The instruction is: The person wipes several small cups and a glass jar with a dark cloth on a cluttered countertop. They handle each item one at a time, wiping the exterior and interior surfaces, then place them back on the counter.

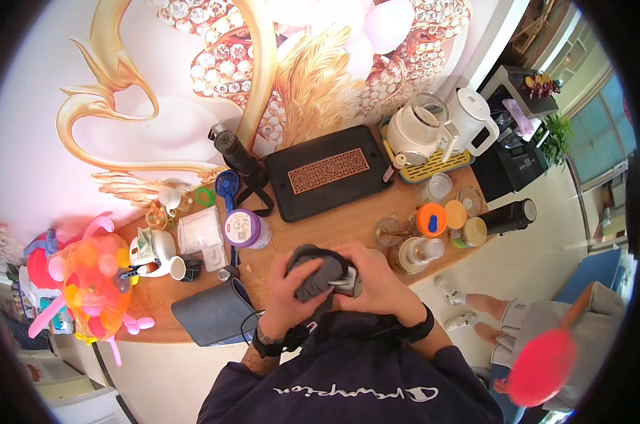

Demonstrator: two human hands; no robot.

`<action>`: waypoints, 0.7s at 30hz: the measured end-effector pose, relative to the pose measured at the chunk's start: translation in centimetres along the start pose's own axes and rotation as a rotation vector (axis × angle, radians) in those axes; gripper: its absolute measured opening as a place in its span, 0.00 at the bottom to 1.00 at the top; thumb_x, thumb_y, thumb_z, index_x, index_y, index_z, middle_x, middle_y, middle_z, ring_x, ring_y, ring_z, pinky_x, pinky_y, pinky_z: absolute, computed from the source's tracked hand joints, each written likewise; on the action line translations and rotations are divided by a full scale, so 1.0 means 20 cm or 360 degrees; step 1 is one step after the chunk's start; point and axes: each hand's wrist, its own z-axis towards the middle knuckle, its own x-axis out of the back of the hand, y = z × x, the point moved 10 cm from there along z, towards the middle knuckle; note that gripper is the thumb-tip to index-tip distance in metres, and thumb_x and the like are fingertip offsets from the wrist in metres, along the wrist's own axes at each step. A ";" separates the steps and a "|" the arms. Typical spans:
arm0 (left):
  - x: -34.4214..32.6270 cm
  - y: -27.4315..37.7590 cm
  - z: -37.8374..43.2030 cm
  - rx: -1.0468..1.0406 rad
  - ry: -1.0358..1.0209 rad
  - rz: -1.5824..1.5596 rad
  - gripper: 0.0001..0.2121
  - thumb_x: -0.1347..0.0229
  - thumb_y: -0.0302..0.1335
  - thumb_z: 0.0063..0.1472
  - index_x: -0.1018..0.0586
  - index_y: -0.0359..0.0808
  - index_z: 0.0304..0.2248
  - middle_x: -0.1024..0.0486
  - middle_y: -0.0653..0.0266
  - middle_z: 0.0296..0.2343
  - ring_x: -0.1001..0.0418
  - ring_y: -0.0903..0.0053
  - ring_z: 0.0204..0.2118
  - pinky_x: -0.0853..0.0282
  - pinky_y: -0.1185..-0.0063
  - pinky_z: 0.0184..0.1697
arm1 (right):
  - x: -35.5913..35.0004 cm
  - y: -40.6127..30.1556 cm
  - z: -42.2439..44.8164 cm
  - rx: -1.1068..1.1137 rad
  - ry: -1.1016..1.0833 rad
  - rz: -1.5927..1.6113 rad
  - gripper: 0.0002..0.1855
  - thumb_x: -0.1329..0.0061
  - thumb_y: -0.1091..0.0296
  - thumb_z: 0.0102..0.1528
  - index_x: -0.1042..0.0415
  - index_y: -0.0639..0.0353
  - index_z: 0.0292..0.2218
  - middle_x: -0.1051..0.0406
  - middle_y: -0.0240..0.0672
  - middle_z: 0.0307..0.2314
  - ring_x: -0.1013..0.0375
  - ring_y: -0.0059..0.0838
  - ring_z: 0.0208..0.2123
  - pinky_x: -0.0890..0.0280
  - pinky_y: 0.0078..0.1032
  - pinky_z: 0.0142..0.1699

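Close in front of my chest, both hands meet over the near side of the wooden table. My left hand [291,297] grips a bunched dark grey cloth [317,273], its fingers spread across the fabric. In my right hand [375,286] is a small, shiny, clear or greyish container [347,283], probably glass, with the cloth pressed against it. Fingers and cloth hide much of this container, so its full shape cannot be told. Just beyond my hands stands a white tub with a purple lid rim [247,229]. To their right is a glass jar [409,255].
A black tea tray [328,172] lies at the back, beside a glass-topped cream appliance [418,127] and a white kettle [471,119]. Several jars, one orange-lidded [431,219], and a black flask [508,216] crowd the right. Leftward are a dark folder [214,311] and balloons [94,286]. A person [553,339] is at right.
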 end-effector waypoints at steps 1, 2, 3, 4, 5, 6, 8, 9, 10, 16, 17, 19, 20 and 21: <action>0.00 0.08 0.03 -0.0169 -0.0092 0.0170 0.25 0.33 0.24 0.41 0.22 0.41 0.43 0.27 0.55 0.42 0.29 0.59 0.43 0.31 0.70 0.45 | 0.00 -0.02 0.00 0.0037 -0.0034 -0.0097 0.36 0.38 0.68 0.37 0.36 0.63 0.48 0.32 0.45 0.44 0.31 0.47 0.46 0.35 0.34 0.51; -0.01 0.15 0.05 -0.0260 -0.0192 0.0273 0.22 0.33 0.27 0.39 0.21 0.44 0.38 0.27 0.59 0.40 0.28 0.61 0.42 0.30 0.70 0.42 | 0.01 -0.05 -0.01 0.0092 -0.0036 -0.0243 0.38 0.38 0.67 0.35 0.37 0.62 0.49 0.31 0.46 0.42 0.31 0.50 0.44 0.35 0.38 0.49; -0.04 0.16 0.04 -0.0328 -0.0288 0.0326 0.21 0.33 0.28 0.39 0.21 0.44 0.37 0.27 0.59 0.40 0.28 0.62 0.41 0.30 0.70 0.41 | -0.02 -0.04 -0.02 -0.0001 -0.0120 -0.0316 0.39 0.38 0.67 0.36 0.38 0.62 0.50 0.32 0.47 0.43 0.32 0.50 0.46 0.35 0.38 0.49; -0.08 0.18 0.02 -0.0396 -0.0385 0.0379 0.20 0.33 0.29 0.40 0.21 0.43 0.37 0.27 0.60 0.39 0.27 0.62 0.40 0.29 0.70 0.41 | -0.04 -0.04 -0.03 -0.0094 -0.0205 -0.0388 0.40 0.38 0.67 0.37 0.39 0.62 0.51 0.33 0.48 0.44 0.32 0.50 0.47 0.35 0.37 0.50; -0.11 0.20 0.00 -0.0463 -0.0481 0.0432 0.19 0.33 0.30 0.40 0.22 0.43 0.36 0.27 0.61 0.39 0.27 0.62 0.40 0.29 0.71 0.40 | -0.06 -0.02 -0.04 -0.0186 -0.0290 -0.0460 0.41 0.38 0.66 0.38 0.41 0.62 0.52 0.33 0.49 0.45 0.32 0.49 0.48 0.35 0.37 0.51; -0.11 0.20 0.00 -0.0476 -0.0494 0.0426 0.17 0.34 0.31 0.41 0.22 0.42 0.34 0.27 0.60 0.38 0.27 0.63 0.39 0.29 0.71 0.38 | -0.05 -0.02 -0.05 -0.0191 -0.0269 -0.0395 0.42 0.38 0.66 0.38 0.42 0.62 0.53 0.33 0.49 0.45 0.32 0.49 0.48 0.35 0.37 0.51; -0.08 0.15 0.00 -0.0320 -0.0459 0.0299 0.18 0.34 0.29 0.41 0.22 0.42 0.35 0.27 0.59 0.38 0.27 0.62 0.40 0.29 0.71 0.39 | -0.04 -0.01 -0.06 -0.0200 -0.0230 -0.0263 0.44 0.38 0.66 0.39 0.44 0.62 0.55 0.33 0.49 0.46 0.32 0.49 0.49 0.34 0.37 0.51; -0.07 0.12 -0.01 -0.0247 -0.0438 0.0230 0.18 0.34 0.28 0.41 0.22 0.42 0.35 0.27 0.58 0.37 0.27 0.62 0.40 0.29 0.71 0.39 | -0.03 -0.01 -0.07 -0.0222 -0.0193 -0.0211 0.45 0.38 0.66 0.39 0.45 0.62 0.56 0.32 0.49 0.46 0.32 0.48 0.49 0.34 0.36 0.51; -0.07 0.05 -0.02 -0.0139 -0.0421 0.0129 0.18 0.34 0.27 0.41 0.22 0.42 0.35 0.27 0.58 0.37 0.27 0.61 0.40 0.30 0.71 0.39 | -0.01 -0.01 -0.07 -0.0244 -0.0155 -0.0159 0.46 0.38 0.66 0.39 0.46 0.62 0.57 0.32 0.50 0.46 0.31 0.48 0.49 0.34 0.36 0.52; -0.10 -0.24 -0.12 0.0301 -0.0271 -0.0419 0.19 0.33 0.22 0.41 0.22 0.37 0.36 0.26 0.57 0.35 0.26 0.62 0.38 0.31 0.72 0.42 | 0.01 0.08 -0.14 -0.0330 0.0033 0.0306 0.44 0.36 0.65 0.40 0.45 0.61 0.55 0.31 0.47 0.47 0.29 0.41 0.48 0.36 0.32 0.53; -0.12 -0.31 -0.18 0.0393 -0.0178 -0.0561 0.19 0.33 0.22 0.42 0.22 0.36 0.36 0.26 0.57 0.35 0.26 0.63 0.38 0.32 0.72 0.42 | 0.02 0.11 -0.15 -0.0330 0.0089 0.0426 0.43 0.35 0.65 0.40 0.45 0.61 0.53 0.32 0.46 0.47 0.29 0.40 0.47 0.36 0.31 0.54; -0.16 -0.41 -0.25 0.0511 -0.0116 -0.0628 0.17 0.33 0.22 0.44 0.23 0.34 0.36 0.26 0.58 0.34 0.26 0.65 0.38 0.32 0.73 0.42 | 0.07 0.12 -0.16 -0.0242 0.0206 0.0580 0.41 0.34 0.65 0.40 0.43 0.60 0.51 0.33 0.45 0.48 0.31 0.37 0.47 0.37 0.30 0.53; -0.18 -0.43 -0.27 0.0545 -0.0145 -0.0549 0.17 0.33 0.22 0.45 0.23 0.33 0.36 0.26 0.58 0.34 0.26 0.66 0.38 0.32 0.74 0.42 | 0.10 0.12 -0.17 -0.0199 0.0266 0.0655 0.40 0.34 0.65 0.40 0.43 0.60 0.49 0.33 0.44 0.48 0.31 0.35 0.47 0.37 0.29 0.53; -0.18 -0.47 -0.31 0.0581 -0.0154 -0.0469 0.16 0.33 0.22 0.46 0.23 0.33 0.36 0.26 0.59 0.34 0.26 0.67 0.37 0.32 0.74 0.42 | 0.12 0.10 -0.16 -0.0224 0.0249 0.0574 0.39 0.34 0.65 0.40 0.42 0.59 0.48 0.34 0.44 0.49 0.32 0.34 0.48 0.38 0.29 0.53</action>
